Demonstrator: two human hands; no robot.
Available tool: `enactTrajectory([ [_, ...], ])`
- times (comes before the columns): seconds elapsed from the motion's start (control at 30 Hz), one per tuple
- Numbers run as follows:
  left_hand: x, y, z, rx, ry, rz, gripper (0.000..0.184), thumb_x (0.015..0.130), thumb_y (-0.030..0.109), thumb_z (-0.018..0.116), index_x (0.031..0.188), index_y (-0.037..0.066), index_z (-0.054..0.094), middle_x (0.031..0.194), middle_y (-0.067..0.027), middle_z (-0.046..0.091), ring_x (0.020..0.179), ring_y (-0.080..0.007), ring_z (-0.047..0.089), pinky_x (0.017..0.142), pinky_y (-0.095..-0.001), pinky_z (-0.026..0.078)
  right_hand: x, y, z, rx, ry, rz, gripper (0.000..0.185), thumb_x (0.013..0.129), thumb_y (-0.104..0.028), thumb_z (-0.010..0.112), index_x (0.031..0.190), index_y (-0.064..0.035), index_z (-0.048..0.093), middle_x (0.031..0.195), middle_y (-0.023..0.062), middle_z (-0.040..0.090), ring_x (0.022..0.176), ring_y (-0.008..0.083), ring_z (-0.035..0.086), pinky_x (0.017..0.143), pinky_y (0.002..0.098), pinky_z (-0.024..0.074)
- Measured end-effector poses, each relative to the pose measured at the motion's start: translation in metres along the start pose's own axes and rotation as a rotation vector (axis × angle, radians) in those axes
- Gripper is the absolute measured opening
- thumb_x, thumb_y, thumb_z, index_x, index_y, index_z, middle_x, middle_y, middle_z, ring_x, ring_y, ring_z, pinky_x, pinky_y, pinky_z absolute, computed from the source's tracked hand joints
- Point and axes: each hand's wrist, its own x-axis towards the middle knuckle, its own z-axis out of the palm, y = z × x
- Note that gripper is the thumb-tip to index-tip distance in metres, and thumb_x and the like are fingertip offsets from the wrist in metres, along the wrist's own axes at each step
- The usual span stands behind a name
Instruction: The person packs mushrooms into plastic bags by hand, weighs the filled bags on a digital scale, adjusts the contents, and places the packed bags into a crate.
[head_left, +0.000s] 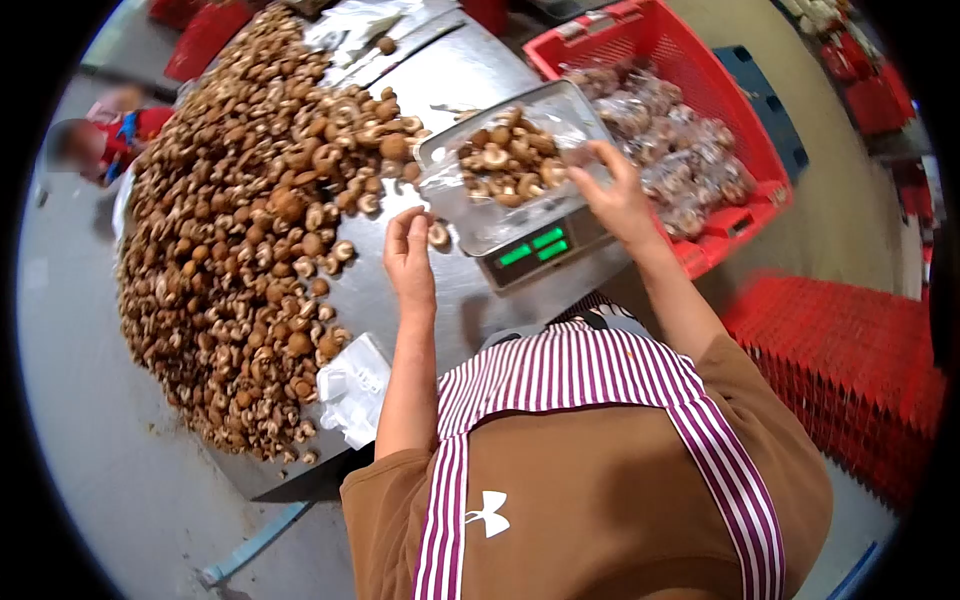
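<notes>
A digital scale [540, 250] with lit green digits stands at the table's front right. On its metal tray [485, 235] lies a clear plastic bag [445, 185] with brown mushrooms [510, 160] heaped in it. My right hand [622, 205] is over the tray's right side, thumb and forefinger apart beside the bag's edge. Left of the tray, my left hand [408, 260] has its fingers curled together. One mushroom [438, 235] shows right beside those fingertips; whether they grip it, or anything else, is hidden.
A big pile of mushrooms [240, 240] covers the left of the steel table [455, 320]. White plastic bags [355, 385] lie at its near edge. To the right, a red crate [755, 215] holds bagged mushrooms [665, 130]; red stacked crates [840, 350] stand nearer. Another person [120, 135] is at far left.
</notes>
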Motion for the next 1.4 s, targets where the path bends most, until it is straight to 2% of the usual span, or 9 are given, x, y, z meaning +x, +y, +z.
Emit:
enactTrajectory([
  [0.17, 0.020, -0.063, -0.094, 0.469, 0.265, -0.098, 0.030, 0.090, 0.021, 0.065, 0.112, 0.001, 0.062, 0.107, -0.0092, 0.063, 0.092, -0.0200, 0.060, 0.085, -0.0325, 0.047, -0.001, 0.014, 0.004, 0.214, 0.024, 0.193, 0.012, 0.090, -0.007, 0.061, 0.098, 0.0004, 0.066, 0.090, 0.0050, 0.067, 0.087, 0.0120, 0.061, 0.081, 0.0275, 0.0477],
  [0.3, 0.038, -0.082, -0.159, 1.048, 0.487, -0.099, 0.045, 0.085, 0.024, 0.069, 0.124, 0.005, 0.058, 0.124, -0.0169, 0.053, 0.116, -0.0349, 0.051, 0.100, -0.0430, 0.040, 0.002, 0.000, 0.007, 0.292, 0.024, 0.239, 0.012, 0.092, -0.006, 0.059, 0.099, 0.0013, 0.065, 0.087, 0.0037, 0.065, 0.084, 0.0100, 0.059, 0.079, 0.0257, 0.0463],
  [0.7, 0.055, -0.114, -0.174, 1.454, 0.281, -0.087, 0.056, 0.073, 0.028, 0.081, 0.122, 0.012, 0.061, 0.128, -0.0202, 0.048, 0.118, -0.0403, 0.047, 0.099, -0.0474, 0.043, -0.001, 0.001, 0.019, 0.361, 0.054, 0.249, 0.010, 0.092, -0.007, 0.059, 0.098, 0.0007, 0.064, 0.087, 0.0037, 0.065, 0.083, 0.0109, 0.060, 0.078, 0.0259, 0.0473],
  [0.77, 0.055, -0.099, -0.171, 1.419, 0.239, -0.125, 0.047, 0.073, 0.018, 0.080, 0.116, 0.010, 0.062, 0.124, -0.0208, 0.049, 0.116, -0.0398, 0.047, 0.098, -0.0462, 0.044, -0.003, 0.007, 0.021, 0.282, 0.090, 0.254, 0.010, 0.091, -0.007, 0.060, 0.097, 0.0004, 0.064, 0.087, 0.0039, 0.065, 0.082, 0.0113, 0.060, 0.078, 0.0261, 0.0475],
  [1.03, 0.050, -0.097, -0.185, 1.141, 0.392, -0.144, 0.044, 0.069, 0.022, 0.077, 0.103, -0.001, 0.061, 0.107, -0.0225, 0.057, 0.100, -0.0398, 0.057, 0.088, -0.0489, 0.047, 0.002, -0.005, 0.019, 0.285, 0.064, 0.274, 0.013, 0.093, -0.009, 0.060, 0.101, 0.0006, 0.064, 0.091, 0.0057, 0.069, 0.088, 0.0120, 0.064, 0.081, 0.0265, 0.0488],
  [1.1, 0.048, -0.100, -0.187, 1.151, 0.396, -0.096, 0.040, 0.072, 0.022, 0.077, 0.100, -0.002, 0.062, 0.100, -0.0175, 0.060, 0.090, -0.0314, 0.060, 0.082, -0.0426, 0.049, 0.002, -0.003, 0.018, 0.320, 0.054, 0.280, 0.013, 0.093, -0.009, 0.060, 0.102, 0.0000, 0.064, 0.090, 0.0057, 0.069, 0.088, 0.0118, 0.064, 0.081, 0.0266, 0.0488],
  [1.17, 0.051, -0.100, -0.183, 0.632, 0.421, -0.149, 0.031, 0.081, 0.021, 0.076, 0.098, -0.001, 0.062, 0.093, -0.0094, 0.063, 0.082, -0.0196, 0.060, 0.076, -0.0317, 0.050, 0.001, -0.007, 0.019, 0.318, 0.076, 0.302, 0.013, 0.092, -0.008, 0.060, 0.101, 0.0003, 0.064, 0.091, 0.0066, 0.068, 0.088, 0.0124, 0.063, 0.081, 0.0270, 0.0486],
  [1.2, 0.052, -0.082, -0.167, 0.342, 0.384, -0.184, 0.020, 0.091, 0.013, 0.068, 0.103, -0.002, 0.061, 0.096, -0.0090, 0.064, 0.093, -0.0161, 0.061, 0.083, -0.0286, 0.051, 0.002, -0.007, 0.019, 0.302, 0.076, 0.272, 0.013, 0.092, -0.008, 0.060, 0.101, 0.0006, 0.064, 0.092, 0.0069, 0.068, 0.087, 0.0126, 0.063, 0.082, 0.0273, 0.0486],
  [1.4, 0.050, 0.068, -0.043, -0.091, 0.133, 0.108, 0.024, 0.092, 0.007, 0.065, 0.114, 0.000, 0.057, 0.105, -0.0081, 0.063, 0.095, -0.0138, 0.061, 0.085, -0.0278, 0.052, 0.005, -0.012, 0.017, 0.276, 0.077, 0.226, 0.014, 0.091, -0.008, 0.060, 0.099, 0.0020, 0.064, 0.091, 0.0076, 0.066, 0.088, 0.0131, 0.062, 0.083, 0.0291, 0.0486],
])
